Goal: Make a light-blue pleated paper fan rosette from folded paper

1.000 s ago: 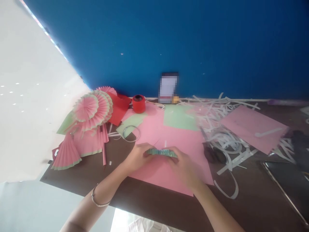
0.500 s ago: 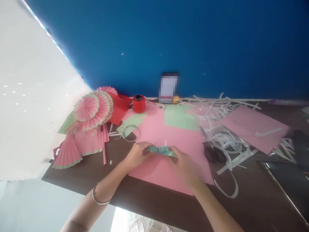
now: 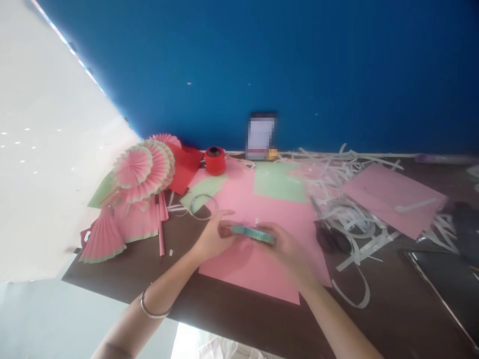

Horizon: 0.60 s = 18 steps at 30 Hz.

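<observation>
Pleated paper (image 3: 258,235), green-edged, one piece: bunched into a narrow band, set between the two hands, above the pink sheet (image 3: 254,271).

Right hand (image 3: 281,248): closed on the band's right end, fingers behind, thumb in front and below; the end lay at the fingertips, short of the palm.

Left hand (image 3: 214,240): index finger lifted clear above the band, remaining fingers bent at its left end; whether they gripped or merely touched it could not be told. Most of the band's length stood free of the left fingers, slanting slightly down toward the right. Bracelet (image 3: 153,316) on the left wrist.

Surroundings, on the brown table (image 3: 232,304):
- Green sheet (image 3: 280,183), lying over the pink sheet's far part.
- Ring (image 3: 191,206), metal, beyond the left hand.
- Tape roll (image 3: 215,164), red, near the wall (image 3: 318,65).
- Fans (image 3: 132,167), pink with green edges, heaped at far left beside red paper (image 3: 185,169).
- Strips (image 3: 359,227), white, tangled, at right.
</observation>
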{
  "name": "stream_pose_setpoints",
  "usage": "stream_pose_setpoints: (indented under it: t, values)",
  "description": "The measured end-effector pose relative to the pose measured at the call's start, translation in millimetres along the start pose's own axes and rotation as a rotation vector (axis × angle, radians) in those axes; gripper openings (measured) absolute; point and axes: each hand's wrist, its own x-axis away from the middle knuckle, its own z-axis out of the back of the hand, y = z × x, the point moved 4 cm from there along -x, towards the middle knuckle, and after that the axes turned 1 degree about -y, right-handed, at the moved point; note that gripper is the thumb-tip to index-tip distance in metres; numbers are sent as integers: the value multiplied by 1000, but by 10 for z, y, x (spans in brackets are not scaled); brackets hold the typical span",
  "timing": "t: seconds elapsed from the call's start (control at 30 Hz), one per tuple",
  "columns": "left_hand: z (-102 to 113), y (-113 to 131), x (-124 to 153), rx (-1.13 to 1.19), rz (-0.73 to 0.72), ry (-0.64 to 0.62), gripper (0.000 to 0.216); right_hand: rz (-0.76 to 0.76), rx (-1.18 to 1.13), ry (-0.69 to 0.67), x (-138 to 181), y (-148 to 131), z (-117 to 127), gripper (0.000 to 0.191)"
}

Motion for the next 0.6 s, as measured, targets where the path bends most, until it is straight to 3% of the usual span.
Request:
stream_pose_setpoints:
  t: [0.37, 0.6]
  values:
    - [-114, 27, 83, -128, -34, -46, 42, -2, -206, -108, 24, -2, -76, 33]
    - [70, 90, -23, -298, -144, 2, 25, -16, -89, 43, 40, -75, 36, 33]
